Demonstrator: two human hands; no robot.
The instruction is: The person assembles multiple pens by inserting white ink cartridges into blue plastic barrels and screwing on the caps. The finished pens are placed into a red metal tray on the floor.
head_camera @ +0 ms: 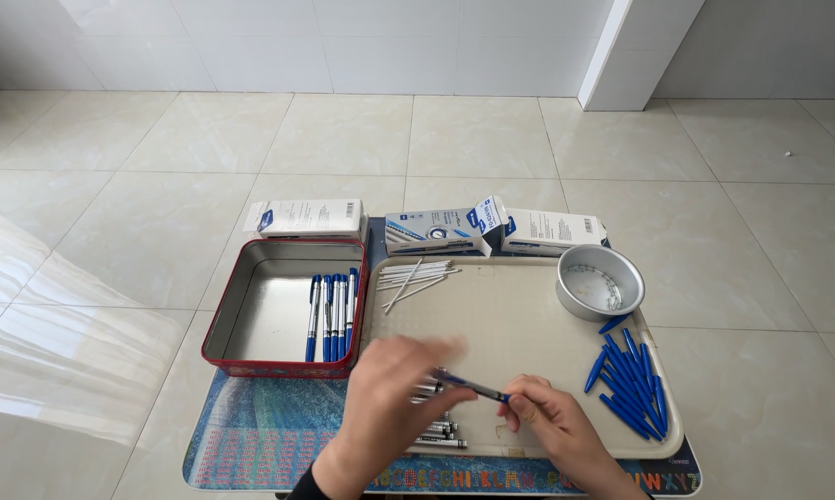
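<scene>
While both hands work over the near edge of the beige tray (519,319), the job looks partway through, judging by the piles. Left hand (385,398) is blurred; fingers curl around the back end of a pen (468,386), grip closed as far as I can tell. Right hand (552,421) pinches the pen's other end between thumb and fingertips, closed on it. Pen sits at about 6 o'clock on the tray, just above the surface.

Done so far, by my reading: a row of finished blue-and-white pens (334,315) lying in the red tin (251,315), at 9 o'clock from the tray, most of the tin floor bare.

Left: white refill tubes (416,276) at 11 o'clock on the tray, blue caps (630,375) piled at 4 o'clock, more barrels (436,431) stacked under the left hand at 6 o'clock. Plenty to go.

Metal bowl (600,282) at 2 o'clock; contents too small to make out. Three cardboard boxes (436,231) along 12 o'clock, beyond the tray.

Hidden: motion blur smears the left fingers, so exact contact is unclear. Barrel stack is partly covered by the left hand. Both forearms cut off at the bottom edge. Tabletop (269,444) is mostly covered by a patterned mat.
</scene>
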